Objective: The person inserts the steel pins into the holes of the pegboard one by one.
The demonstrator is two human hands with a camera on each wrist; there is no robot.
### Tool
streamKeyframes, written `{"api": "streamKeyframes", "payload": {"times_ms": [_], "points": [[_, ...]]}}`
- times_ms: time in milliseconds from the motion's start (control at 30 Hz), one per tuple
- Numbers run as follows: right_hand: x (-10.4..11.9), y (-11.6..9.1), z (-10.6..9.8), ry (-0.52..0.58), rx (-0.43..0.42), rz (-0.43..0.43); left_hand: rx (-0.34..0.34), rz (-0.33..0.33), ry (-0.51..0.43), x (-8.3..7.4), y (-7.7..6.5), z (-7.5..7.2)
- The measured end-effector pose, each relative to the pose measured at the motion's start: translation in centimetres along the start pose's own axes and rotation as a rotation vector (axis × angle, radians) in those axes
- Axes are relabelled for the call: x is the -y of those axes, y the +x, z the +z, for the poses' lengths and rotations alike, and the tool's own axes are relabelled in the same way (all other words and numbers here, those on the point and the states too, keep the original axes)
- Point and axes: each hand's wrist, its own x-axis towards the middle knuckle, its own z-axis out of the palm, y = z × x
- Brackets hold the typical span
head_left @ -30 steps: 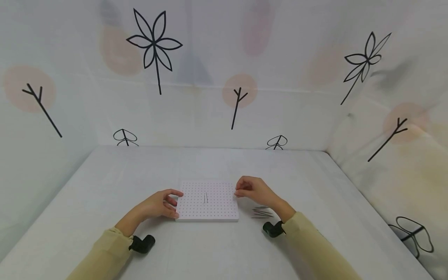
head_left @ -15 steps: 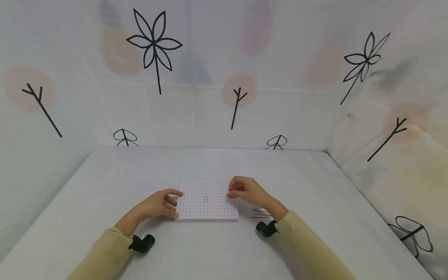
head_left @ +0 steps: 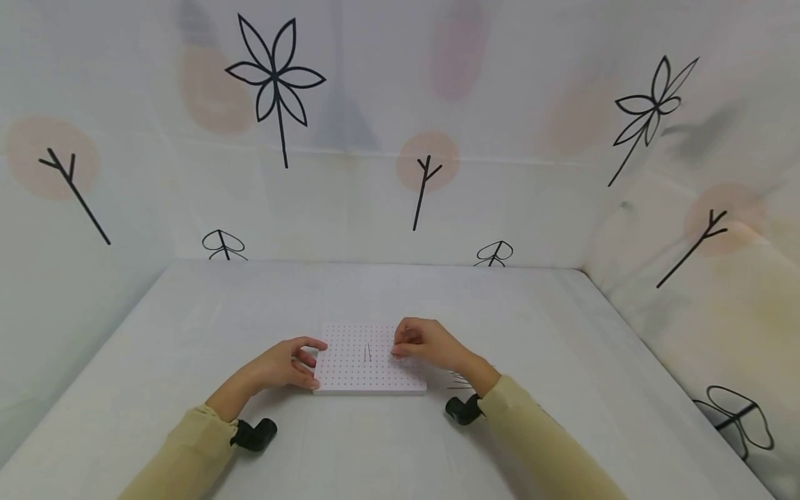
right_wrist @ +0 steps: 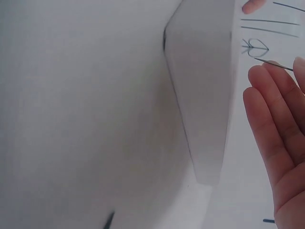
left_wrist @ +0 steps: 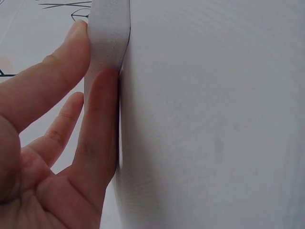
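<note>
Under the right hand (head_left: pixel 432 343), which pinches a thin stick (right_wrist: pixel 265 62), is a board (head_left: pixel 350 368); the left hand (head_left: pixel 281 364), spread wide, touches its side.

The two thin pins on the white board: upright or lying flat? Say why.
Upright: in the right wrist view, both pins jut out from the white board, rather than lying along it.

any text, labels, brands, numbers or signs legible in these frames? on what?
None: no word, label, brand, number or sign can be read in any view.
White board: dot grid only, no lettering.
Backdrop: line drawings of flowers and twigs, no writing.
Black wrist devices: no marking can be made out.
Standing pins: too thin to tell.
</note>
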Motion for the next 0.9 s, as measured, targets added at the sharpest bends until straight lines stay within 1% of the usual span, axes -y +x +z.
{"api": "streamKeyframes", "payload": {"times_ms": [167,367,500,700,900], "points": [[0.4,0.4,0.5,-0.018,0.022,-0.015,-0.001,0.001,0.0,0.0,0.0,0.0],[0.7,1.0,1.2,-0.048,0.041,-0.003,0.0,0.006,0.003,-0.1,-0.1,-0.1],[0.7,1.4,1.6,-0.059,0.063,-0.025,-0.001,0.002,-0.004,0.0,0.0,-0.1],[0.4,2.0,1.8,-0.111,0.057,-0.056,-0.001,0.004,0.004,0.0,0.0,-0.2],[0.2,2.1,1.8,-0.131,0.057,-0.055,0.0,-0.002,0.005,-0.2,-0.1,-0.1]]}}
